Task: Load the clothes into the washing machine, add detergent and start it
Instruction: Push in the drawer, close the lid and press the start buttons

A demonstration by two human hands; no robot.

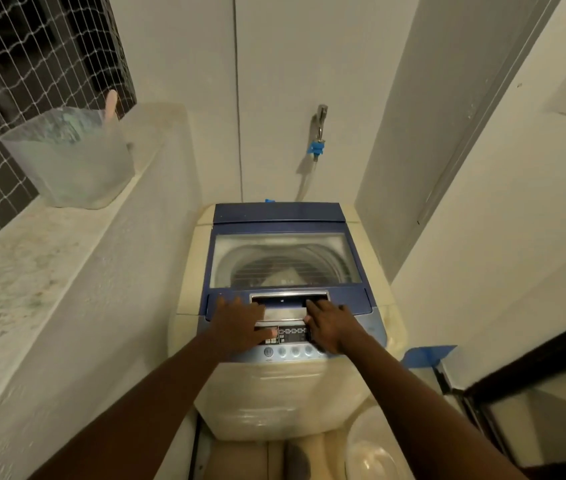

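A cream top-loading washing machine [285, 396] stands below me, its blue lid [274, 213] down. Through the lid's window [285, 258] I see the drum with something pale lying in it. My left hand [240, 323] lies flat on the lid's front edge, fingers spread, thumb over the control panel [293, 336]. My right hand [331, 327] rests beside it, fingertips at the silver-framed handle recess [288, 299]. Neither hand holds anything. A row of round buttons [295, 350] runs under the panel.
A clear plastic tub [70, 161] with a pinkish handle sticking out stands on the marble ledge [21, 258] at left, before a netted window. A tap [319, 129] with a blue hose fitting is on the back wall. A pale round container [375, 448] sits on the floor at right.
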